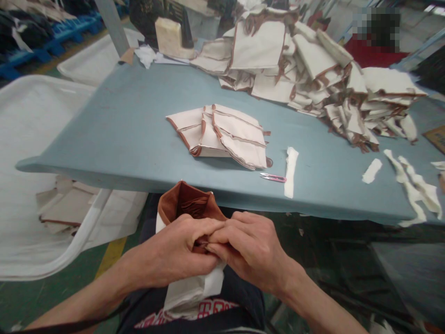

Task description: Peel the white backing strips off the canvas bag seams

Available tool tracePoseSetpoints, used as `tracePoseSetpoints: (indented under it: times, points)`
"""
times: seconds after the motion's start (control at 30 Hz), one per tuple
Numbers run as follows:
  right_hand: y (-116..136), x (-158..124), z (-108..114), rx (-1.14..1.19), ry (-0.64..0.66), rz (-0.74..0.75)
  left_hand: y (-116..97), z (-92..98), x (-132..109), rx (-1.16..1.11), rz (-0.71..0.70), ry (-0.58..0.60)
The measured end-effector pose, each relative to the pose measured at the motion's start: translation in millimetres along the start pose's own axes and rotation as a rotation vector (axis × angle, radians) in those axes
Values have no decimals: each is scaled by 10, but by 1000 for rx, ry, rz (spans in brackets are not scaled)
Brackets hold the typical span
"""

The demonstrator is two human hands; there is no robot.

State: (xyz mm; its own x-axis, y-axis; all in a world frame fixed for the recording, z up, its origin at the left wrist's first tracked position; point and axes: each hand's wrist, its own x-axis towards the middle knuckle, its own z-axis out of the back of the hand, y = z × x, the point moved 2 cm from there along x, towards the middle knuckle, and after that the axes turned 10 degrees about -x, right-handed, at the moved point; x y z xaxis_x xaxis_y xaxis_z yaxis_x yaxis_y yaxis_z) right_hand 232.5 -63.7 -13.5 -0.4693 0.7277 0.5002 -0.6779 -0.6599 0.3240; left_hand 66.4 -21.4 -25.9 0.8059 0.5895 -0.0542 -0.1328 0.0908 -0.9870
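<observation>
A cream cloth bag with a brown lining [184, 204] rests in my lap, just below the table's near edge, its mouth open toward the table. My left hand [174, 253] and my right hand [248, 248] meet at the bag's rim, both with fingers closed and pinching the brown edge between them. The bag's cream body [194, 290] hangs under my hands. On the blue-grey table [121, 125] ahead lies a small fanned stack of finished cream bags with brown trim [222, 134].
A pink thread snipper [273, 177] lies near the table's front edge beside a white fabric strip [290, 171]. A large heap of cream bags [313, 65] fills the far right. More scraps [413, 185] lie at right. A white bin [34, 176] with bags stands left.
</observation>
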Motion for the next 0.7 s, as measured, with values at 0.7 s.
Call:
tracePoseSetpoints:
  times: [0.7]
  points:
    - [106,-265,154,239,-181,-341,121,61,-66,-439,285,93]
